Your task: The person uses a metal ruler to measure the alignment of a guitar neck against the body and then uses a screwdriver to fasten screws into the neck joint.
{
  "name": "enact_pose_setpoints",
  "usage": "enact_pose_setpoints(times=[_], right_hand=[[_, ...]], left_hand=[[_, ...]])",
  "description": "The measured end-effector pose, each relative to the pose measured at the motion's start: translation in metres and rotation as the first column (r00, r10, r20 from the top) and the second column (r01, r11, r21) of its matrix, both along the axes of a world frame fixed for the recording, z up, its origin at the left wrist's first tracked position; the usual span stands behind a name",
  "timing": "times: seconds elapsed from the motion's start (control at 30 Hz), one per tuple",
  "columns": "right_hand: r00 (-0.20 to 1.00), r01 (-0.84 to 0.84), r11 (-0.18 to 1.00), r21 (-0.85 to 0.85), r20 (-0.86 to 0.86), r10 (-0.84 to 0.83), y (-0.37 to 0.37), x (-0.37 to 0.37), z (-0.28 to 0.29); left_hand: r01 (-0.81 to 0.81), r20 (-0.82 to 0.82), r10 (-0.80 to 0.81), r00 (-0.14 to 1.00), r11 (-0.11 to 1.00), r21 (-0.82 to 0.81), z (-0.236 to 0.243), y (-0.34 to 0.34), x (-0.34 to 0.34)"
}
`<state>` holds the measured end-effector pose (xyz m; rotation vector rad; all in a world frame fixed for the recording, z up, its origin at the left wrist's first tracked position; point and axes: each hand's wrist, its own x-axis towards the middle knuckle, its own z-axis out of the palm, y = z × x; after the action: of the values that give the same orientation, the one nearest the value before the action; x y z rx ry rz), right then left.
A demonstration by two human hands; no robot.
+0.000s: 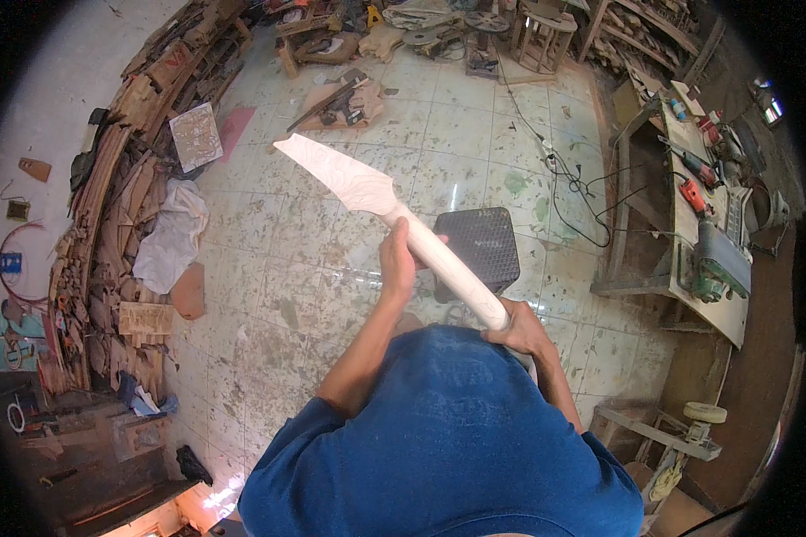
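Above a dark stool (479, 246) (tiled floor (278, 295) around), left hand (398, 259) and right hand (518, 329) clamp the carved wooden piece (381, 199).

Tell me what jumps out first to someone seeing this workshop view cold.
The long pale carved wooden piece dominates the centre, held up over the tiled floor, its flat pointed blade end aimed away. The left hand wraps its rounded shaft midway, and the right hand has its grip on the near end. Next, a dark square stool stands below it, stacked wood scraps line the left wall, and power tools sit on the workbench at right.
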<state>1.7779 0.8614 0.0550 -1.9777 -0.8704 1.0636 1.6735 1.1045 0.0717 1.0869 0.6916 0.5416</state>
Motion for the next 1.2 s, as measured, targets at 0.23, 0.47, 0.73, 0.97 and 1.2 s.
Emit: enact_pose_setpoints(times=[0.23,0.47,0.73,0.97,1.2], right_hand=[[0.983,0.016,0.999,-0.041,0.183,-0.008,0.003,-0.005,0.010],[0.949,0.058,0.998,-0.027,0.311,-0.046,0.002,-0.008,0.012],[0.929,0.066,0.998,-0.013,0.365,-0.057,0.004,-0.013,0.014],[0.910,0.063,0.998,-0.015,0.410,-0.052,0.004,-0.020,0.012],[0.891,0.042,0.999,0.012,0.453,-0.043,0.003,-0.021,0.012]], left_hand=[[0.021,0.057,-0.024,0.998,0.998,0.052,-0.012,0.008,-0.001],[0.028,0.198,-0.020,0.980,0.999,-0.039,-0.025,0.008,-0.004],[-0.061,0.170,0.060,0.984,0.998,-0.001,-0.014,0.005,-0.007],[-0.092,0.174,0.104,0.979,0.993,-0.074,-0.008,0.001,-0.009],[-0.098,0.232,0.122,0.965,0.989,-0.114,-0.008,0.001,-0.012]])
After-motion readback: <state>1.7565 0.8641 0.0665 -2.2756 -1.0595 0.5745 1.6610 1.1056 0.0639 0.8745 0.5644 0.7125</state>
